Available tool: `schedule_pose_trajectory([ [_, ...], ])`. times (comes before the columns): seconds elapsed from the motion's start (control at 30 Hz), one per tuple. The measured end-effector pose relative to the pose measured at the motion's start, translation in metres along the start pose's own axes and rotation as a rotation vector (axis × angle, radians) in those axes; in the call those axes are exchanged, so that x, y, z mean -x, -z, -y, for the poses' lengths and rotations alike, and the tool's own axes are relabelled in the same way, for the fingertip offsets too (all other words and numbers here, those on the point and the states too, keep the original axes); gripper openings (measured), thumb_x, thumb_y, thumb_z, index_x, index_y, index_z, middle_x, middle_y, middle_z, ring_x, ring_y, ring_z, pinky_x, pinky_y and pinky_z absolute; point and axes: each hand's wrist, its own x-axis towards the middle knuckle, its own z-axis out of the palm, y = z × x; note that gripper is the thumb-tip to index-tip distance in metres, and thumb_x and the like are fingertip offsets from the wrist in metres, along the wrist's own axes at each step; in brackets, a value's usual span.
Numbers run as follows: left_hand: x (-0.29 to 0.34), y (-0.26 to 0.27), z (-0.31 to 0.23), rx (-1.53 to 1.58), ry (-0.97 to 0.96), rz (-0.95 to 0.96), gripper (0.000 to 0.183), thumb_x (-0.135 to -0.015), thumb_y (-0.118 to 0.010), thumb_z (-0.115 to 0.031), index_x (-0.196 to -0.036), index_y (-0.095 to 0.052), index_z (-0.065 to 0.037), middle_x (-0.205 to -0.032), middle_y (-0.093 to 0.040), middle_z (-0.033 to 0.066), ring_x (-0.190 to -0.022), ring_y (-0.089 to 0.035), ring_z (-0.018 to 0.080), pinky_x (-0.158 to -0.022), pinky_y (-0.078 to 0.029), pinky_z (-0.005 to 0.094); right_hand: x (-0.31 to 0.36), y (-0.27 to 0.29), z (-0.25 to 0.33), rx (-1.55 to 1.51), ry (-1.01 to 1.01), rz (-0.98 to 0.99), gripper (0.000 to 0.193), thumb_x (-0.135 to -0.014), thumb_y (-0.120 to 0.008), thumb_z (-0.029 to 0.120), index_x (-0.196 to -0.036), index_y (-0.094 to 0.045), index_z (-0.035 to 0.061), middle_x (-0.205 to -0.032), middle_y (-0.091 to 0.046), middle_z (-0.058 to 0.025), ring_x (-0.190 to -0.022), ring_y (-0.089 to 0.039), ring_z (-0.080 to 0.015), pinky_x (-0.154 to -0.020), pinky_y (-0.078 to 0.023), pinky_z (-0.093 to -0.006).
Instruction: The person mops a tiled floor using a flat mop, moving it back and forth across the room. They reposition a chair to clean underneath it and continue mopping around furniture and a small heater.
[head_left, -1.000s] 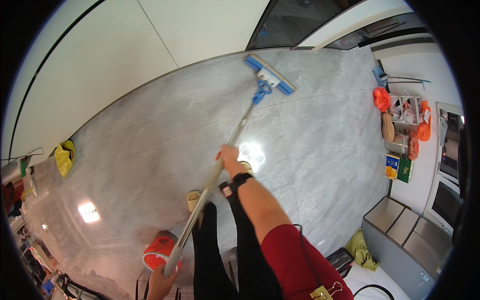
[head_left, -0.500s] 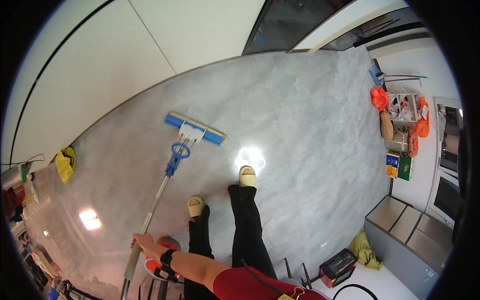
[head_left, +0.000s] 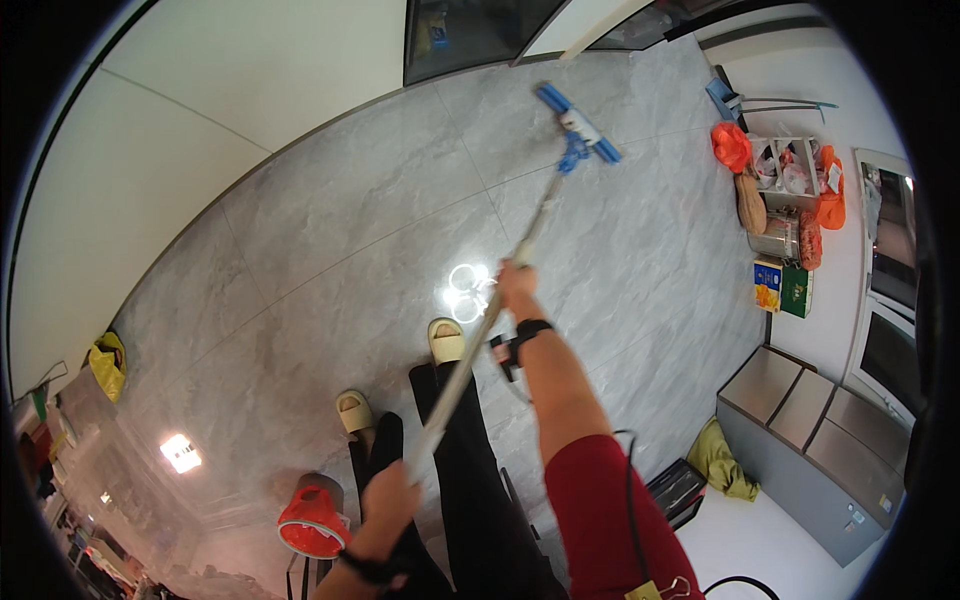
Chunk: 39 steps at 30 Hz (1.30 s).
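Note:
Both my hands are closed around the long pole of a sponge mop [head_left: 452, 394]. My right hand [head_left: 517, 283] grips the pole farther up, with my arm stretched forward. Nearer my body, my left hand [head_left: 390, 497] is wrapped round the lower part, slightly blurred. The mop's blue-and-white head [head_left: 580, 124] rests on the grey tiled floor [head_left: 360, 230] at the far right, tilted across the tiles. Below it shows a blue fitting [head_left: 572, 155]. Black straps with small devices sit on both my wrists.
A red bucket [head_left: 314, 520] stands beside my left hand. My feet are in pale slippers [head_left: 446, 341]. White panels [head_left: 190, 90] line the left. Along the right wall are a dustpan [head_left: 724, 100], a rack [head_left: 785, 165] with bags, boxes [head_left: 782, 287] and a grey cabinet [head_left: 800, 470].
The mop head has swept from the left to the far right. My right hand has moved right and forward with the pole. My left hand has come into view on the pole.

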Motion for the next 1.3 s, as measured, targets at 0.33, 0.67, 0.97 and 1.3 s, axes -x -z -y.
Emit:
schedule_pose_trajectory([
  [0.33, -0.004, 0.066, 0.031, -0.065, -0.2, -0.009, 0.029, -0.077, -0.061, -0.033, -0.084, -0.053, -0.006, -0.073, -0.06, 0.016, -0.072, -0.059, 0.0366, -0.062, -0.046, 0.0469, 0.027, 0.028, -0.031, -0.076, -0.199, -0.125, 0.013, -0.078, -0.057, 0.005, -0.072, -0.049, -0.0038, -0.059, -0.054, -0.0146, -0.046, -0.054, -0.0251, -0.042, -0.046, -0.038],
  [0.67, 0.277, 0.188, 0.367, -0.522, 0.274, -0.262, 0.031, -0.069, -0.068, -0.028, -0.089, -0.065, -0.005, -0.072, -0.063, 0.018, -0.065, -0.061, 0.0336, -0.058, -0.048, 0.04, 0.424, -0.18, -0.215, -0.778, -0.955, 0.354, 0.013, -0.073, -0.054, 0.016, -0.064, -0.046, 0.0101, -0.057, -0.044, -0.0064, -0.054, -0.049, -0.0229, -0.047, -0.042, -0.0369],
  [0.97, 0.418, 0.243, 0.317, -0.713, 0.747, -0.201, 0.036, -0.064, -0.071, -0.034, -0.086, -0.068, -0.006, -0.072, -0.065, 0.0138, -0.062, -0.062, 0.0289, -0.055, -0.049, 0.0399, 0.541, -0.186, -0.147, -0.586, -1.259, 0.725, 0.01, -0.076, -0.059, 0.007, -0.08, -0.053, -0.0001, -0.069, -0.055, -0.0108, -0.063, -0.057, -0.024, -0.059, -0.052, -0.0377],
  [1.3, 0.161, 0.067, 0.094, -0.253, 0.294, -0.14, 0.031, -0.069, -0.064, -0.027, -0.088, -0.063, -0.003, -0.075, -0.062, 0.0193, -0.068, -0.06, 0.036, -0.061, -0.046, 0.0434, 0.164, 0.021, -0.075, -0.388, -0.574, 0.599, 0.015, -0.07, -0.054, 0.013, -0.06, -0.057, 0.0019, -0.065, -0.06, -0.0099, -0.052, -0.059, -0.0214, -0.046, -0.045, -0.0331],
])
